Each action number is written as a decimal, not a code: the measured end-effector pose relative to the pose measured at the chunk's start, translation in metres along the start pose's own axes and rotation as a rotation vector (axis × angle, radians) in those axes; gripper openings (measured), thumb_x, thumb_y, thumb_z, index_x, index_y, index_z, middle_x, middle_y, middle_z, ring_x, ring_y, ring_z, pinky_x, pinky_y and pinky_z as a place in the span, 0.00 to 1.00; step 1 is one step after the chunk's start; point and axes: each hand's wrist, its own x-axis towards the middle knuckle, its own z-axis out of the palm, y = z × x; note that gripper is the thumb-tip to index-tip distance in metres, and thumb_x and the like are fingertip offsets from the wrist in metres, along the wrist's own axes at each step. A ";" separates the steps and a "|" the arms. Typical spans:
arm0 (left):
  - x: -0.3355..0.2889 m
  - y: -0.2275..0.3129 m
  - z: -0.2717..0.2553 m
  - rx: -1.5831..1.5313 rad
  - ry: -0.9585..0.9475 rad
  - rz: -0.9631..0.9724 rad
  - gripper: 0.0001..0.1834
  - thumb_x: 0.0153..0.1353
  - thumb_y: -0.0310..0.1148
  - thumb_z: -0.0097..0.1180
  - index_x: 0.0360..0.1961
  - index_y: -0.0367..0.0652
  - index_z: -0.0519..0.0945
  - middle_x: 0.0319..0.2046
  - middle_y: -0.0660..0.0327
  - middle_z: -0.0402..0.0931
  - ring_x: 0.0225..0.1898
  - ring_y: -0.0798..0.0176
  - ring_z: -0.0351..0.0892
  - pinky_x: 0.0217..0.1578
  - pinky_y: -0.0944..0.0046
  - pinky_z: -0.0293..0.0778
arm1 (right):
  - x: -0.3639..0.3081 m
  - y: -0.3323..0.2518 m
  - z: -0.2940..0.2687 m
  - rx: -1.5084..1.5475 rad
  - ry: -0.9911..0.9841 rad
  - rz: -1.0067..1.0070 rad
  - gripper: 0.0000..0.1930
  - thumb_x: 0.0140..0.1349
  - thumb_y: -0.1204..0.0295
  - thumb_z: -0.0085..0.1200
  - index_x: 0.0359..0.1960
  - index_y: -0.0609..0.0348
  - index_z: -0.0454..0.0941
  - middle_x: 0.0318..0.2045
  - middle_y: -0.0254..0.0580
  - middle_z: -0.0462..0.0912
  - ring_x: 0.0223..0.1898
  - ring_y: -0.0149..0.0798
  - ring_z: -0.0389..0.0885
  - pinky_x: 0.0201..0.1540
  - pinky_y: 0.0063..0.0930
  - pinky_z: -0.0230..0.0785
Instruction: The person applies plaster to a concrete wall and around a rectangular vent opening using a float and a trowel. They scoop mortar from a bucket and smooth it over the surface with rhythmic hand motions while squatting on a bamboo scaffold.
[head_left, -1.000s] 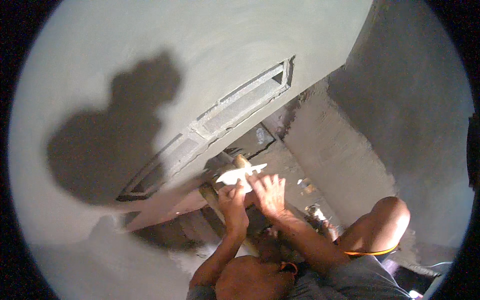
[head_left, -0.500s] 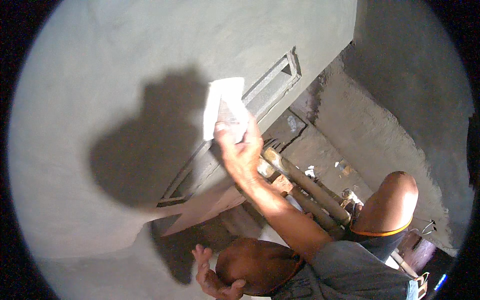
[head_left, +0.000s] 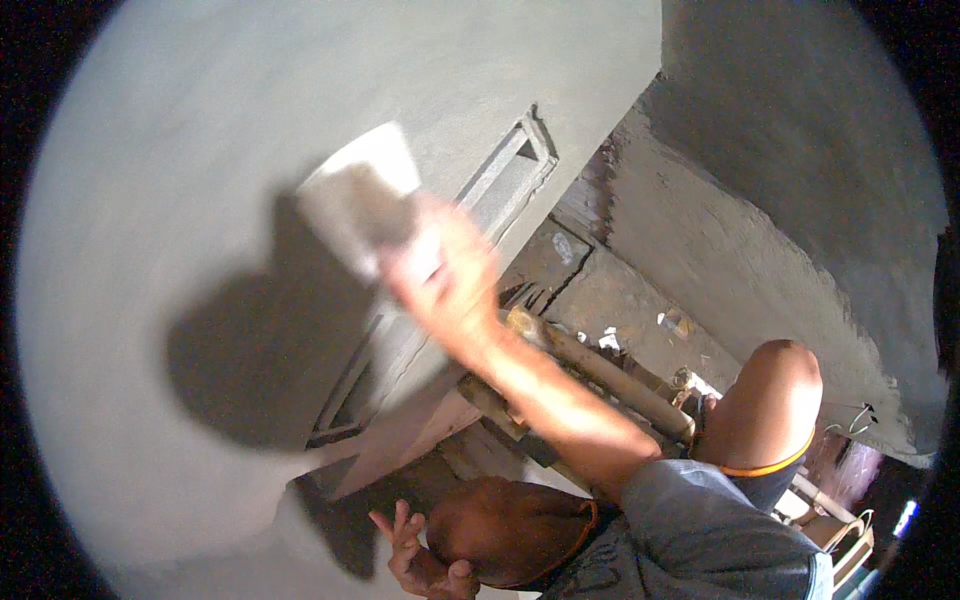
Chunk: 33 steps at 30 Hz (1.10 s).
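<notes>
Against grey plastered wall [head_left: 200, 150], right hand [head_left: 440, 275] fingers clasp white trowel [head_left: 355, 210].

A rough grey concrete floor [head_left: 640, 300] runs along the foot of a smooth plastered grey wall [head_left: 200, 150]. Long wooden poles [head_left: 610, 375] lie on the floor just beside the wall's foot, and small pale scraps of debris [head_left: 672, 322] are scattered a little farther from the wall, beyond the poles.
</notes>
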 end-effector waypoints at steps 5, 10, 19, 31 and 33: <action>-0.003 -0.012 0.001 0.042 -0.046 0.025 0.32 0.64 0.58 0.63 0.54 0.42 0.76 0.50 0.51 0.83 0.59 0.38 0.80 0.74 0.24 0.40 | -0.029 -0.009 -0.013 -0.085 -0.167 -0.166 0.26 0.57 0.63 0.69 0.55 0.63 0.79 0.43 0.52 0.84 0.44 0.53 0.84 0.50 0.44 0.78; -0.004 -0.028 -0.011 0.038 -0.154 0.068 0.34 0.63 0.56 0.65 0.59 0.40 0.75 0.53 0.51 0.82 0.62 0.38 0.77 0.74 0.23 0.38 | 0.039 0.057 -0.043 0.209 0.174 0.271 0.20 0.67 0.65 0.62 0.56 0.64 0.78 0.44 0.44 0.87 0.46 0.37 0.84 0.50 0.34 0.77; 0.044 -0.030 0.021 -0.114 -0.416 0.168 0.28 0.66 0.45 0.63 0.60 0.36 0.79 0.55 0.45 0.82 0.61 0.39 0.79 0.70 0.27 0.56 | -0.021 -0.022 -0.039 0.035 -0.395 -0.227 0.31 0.48 0.64 0.72 0.57 0.55 0.80 0.45 0.42 0.82 0.46 0.45 0.79 0.49 0.39 0.71; 0.069 0.000 0.112 -0.299 -0.460 0.437 0.19 0.72 0.44 0.60 0.46 0.35 0.83 0.42 0.52 0.88 0.50 0.46 0.86 0.78 0.54 0.42 | 0.135 -0.012 -0.150 -0.537 0.173 -0.789 0.31 0.54 0.61 0.68 0.52 0.72 0.73 0.55 0.72 0.76 0.59 0.69 0.74 0.63 0.56 0.68; 0.066 0.000 0.114 -0.288 -0.504 0.526 0.19 0.72 0.43 0.60 0.48 0.35 0.83 0.42 0.53 0.88 0.50 0.46 0.86 0.78 0.55 0.43 | 0.139 -0.062 -0.231 -0.690 -0.167 -0.819 0.30 0.54 0.57 0.70 0.47 0.70 0.74 0.49 0.69 0.78 0.54 0.68 0.77 0.58 0.55 0.72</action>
